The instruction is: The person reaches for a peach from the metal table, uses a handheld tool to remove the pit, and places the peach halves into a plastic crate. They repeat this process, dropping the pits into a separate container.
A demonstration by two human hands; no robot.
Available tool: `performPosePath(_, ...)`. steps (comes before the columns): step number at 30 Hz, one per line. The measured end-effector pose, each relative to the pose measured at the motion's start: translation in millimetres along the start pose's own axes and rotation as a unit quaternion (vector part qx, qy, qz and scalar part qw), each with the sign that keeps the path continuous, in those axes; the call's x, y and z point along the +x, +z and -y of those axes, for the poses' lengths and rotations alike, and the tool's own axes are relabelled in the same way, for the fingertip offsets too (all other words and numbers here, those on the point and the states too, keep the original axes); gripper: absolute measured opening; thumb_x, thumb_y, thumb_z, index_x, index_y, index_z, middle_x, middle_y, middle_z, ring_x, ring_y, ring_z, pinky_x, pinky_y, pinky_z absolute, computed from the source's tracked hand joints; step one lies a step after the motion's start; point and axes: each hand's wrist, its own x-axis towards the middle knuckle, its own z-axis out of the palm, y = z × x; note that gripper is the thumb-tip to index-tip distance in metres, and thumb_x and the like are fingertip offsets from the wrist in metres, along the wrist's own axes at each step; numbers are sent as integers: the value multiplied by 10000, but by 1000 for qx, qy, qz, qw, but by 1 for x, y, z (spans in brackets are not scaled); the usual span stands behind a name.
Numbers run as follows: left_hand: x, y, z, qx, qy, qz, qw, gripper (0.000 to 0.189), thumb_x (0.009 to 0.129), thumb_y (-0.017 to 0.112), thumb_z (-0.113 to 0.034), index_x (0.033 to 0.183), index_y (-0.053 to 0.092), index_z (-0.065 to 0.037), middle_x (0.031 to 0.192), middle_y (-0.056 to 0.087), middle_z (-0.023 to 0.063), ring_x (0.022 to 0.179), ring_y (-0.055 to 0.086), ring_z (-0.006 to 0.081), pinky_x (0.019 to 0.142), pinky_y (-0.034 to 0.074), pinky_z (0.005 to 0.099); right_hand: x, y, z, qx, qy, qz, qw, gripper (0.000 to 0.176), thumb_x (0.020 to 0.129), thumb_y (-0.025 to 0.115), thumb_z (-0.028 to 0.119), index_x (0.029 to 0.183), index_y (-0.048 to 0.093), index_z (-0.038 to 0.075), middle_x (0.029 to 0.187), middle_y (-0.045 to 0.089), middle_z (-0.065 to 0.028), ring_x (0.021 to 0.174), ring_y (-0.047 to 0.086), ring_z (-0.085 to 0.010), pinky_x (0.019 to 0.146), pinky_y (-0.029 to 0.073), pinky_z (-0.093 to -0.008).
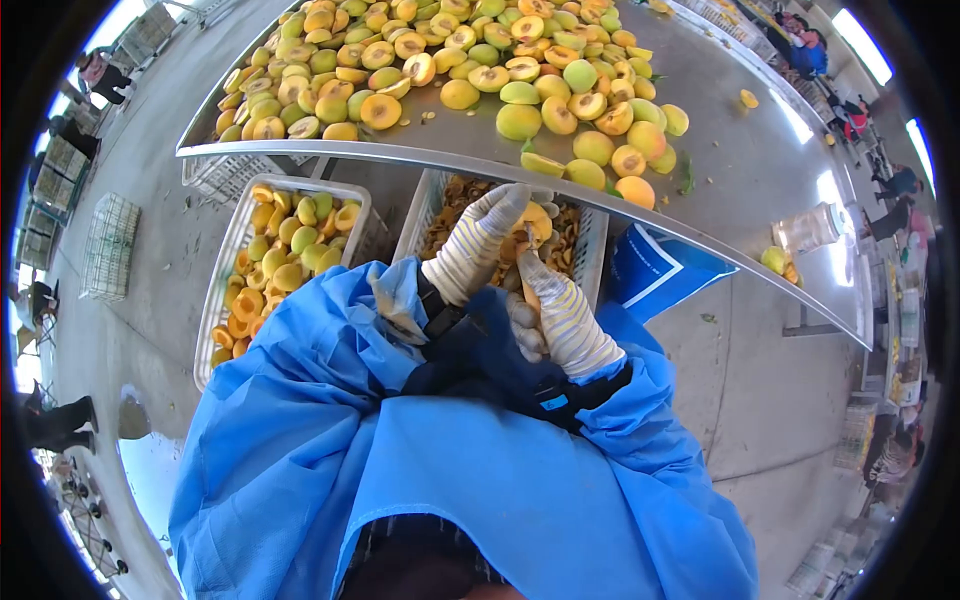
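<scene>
Your left hand (478,243), in its striped glove, reaches up and forward with the fingers curled around a yellow fruit (537,222). So that one's gripping. Your right hand (562,315) comes up from below, wrist bent, fingertips pressed against the same fruit. Can't tell if it's actually gripping anything. The fruit sits right over the white crate (592,240) of cut pieces, just under the edge of the metal table (720,180). Both forearms are tucked close in front of your blue gown (330,430).
</scene>
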Motion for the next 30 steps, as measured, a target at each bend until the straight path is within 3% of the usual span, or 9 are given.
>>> performPosePath(3, 6, -6, 12, -1, 20, -10, 1000, 418, 937, 643, -394, 1145, 640, -31, 1020, 683, 82, 845, 665, 179, 790, 576, 359, 3, -4, -3, -84, 6, -26, 996, 477, 916, 544, 617, 939, 509, 142, 583, 467, 13, 386, 467, -102, 332, 403, -257)
performPosePath(7, 8, -9, 14, 34, 8, -33, 999, 388, 935, 658, -362, 1140, 650, -34, 1031, 689, 72, 854, 663, 162, 771, 569, 332, 7, 0, -9, -124, -6, -84, 989, 488, 932, 532, 602, 909, 523, 114, 580, 457, 17, 374, 432, -97, 305, 344, -258)
performPosePath(11, 2, -7, 8, 115, 17, -31, 993, 377, 937, 659, -363, 1135, 671, -42, 1066, 694, 58, 872, 651, 132, 775, 538, 280, -5, -4, 2, 59, 42, 35, 997, 426, 940, 554, 561, 892, 529, 138, 545, 429, 31, 356, 393, -85, 312, 302, -236)
performPosePath(15, -7, 5, -2, 155, 53, 8, 986, 385, 938, 647, -389, 1144, 667, -65, 1104, 678, 83, 900, 659, 167, 800, 552, 312, -8, -12, 6, 184, 82, 124, 971, 396, 960, 543, 528, 896, 552, 137, 536, 410, 46, 334, 349, -63, 303, 283, -220)
performPosePath(19, -4, 1, -8, 109, 1, 80, 991, 485, 922, 627, -482, 1169, 625, -64, 1125, 658, 123, 930, 679, 243, 805, 575, 388, -15, -10, 7, 224, 82, 140, 961, 383, 968, 536, 512, 906, 567, 135, 535, 413, 48, 330, 351, -65, 297, 293, -220)
performPosePath(25, 0, 3, -6, 59, -33, 83, 994, 526, 907, 631, -513, 1195, 600, -73, 1139, 645, 137, 941, 677, 281, 815, 572, 414, -17, -6, 5, 274, 70, 152, 947, 384, 972, 529, 512, 905, 574, 136, 536, 421, 45, 327, 357, -67, 293, 301, -221)
performPosePath(30, 0, 5, -6, 48, -6, 107, 993, 528, 902, 649, -490, 1230, 584, -82, 1184, 627, 127, 985, 662, 277, 845, 561, 415, -16, -7, 4, 244, 52, 127, 960, 391, 966, 531, 527, 903, 574, 143, 533, 420, 43, 325, 358, -71, 292, 306, -223)
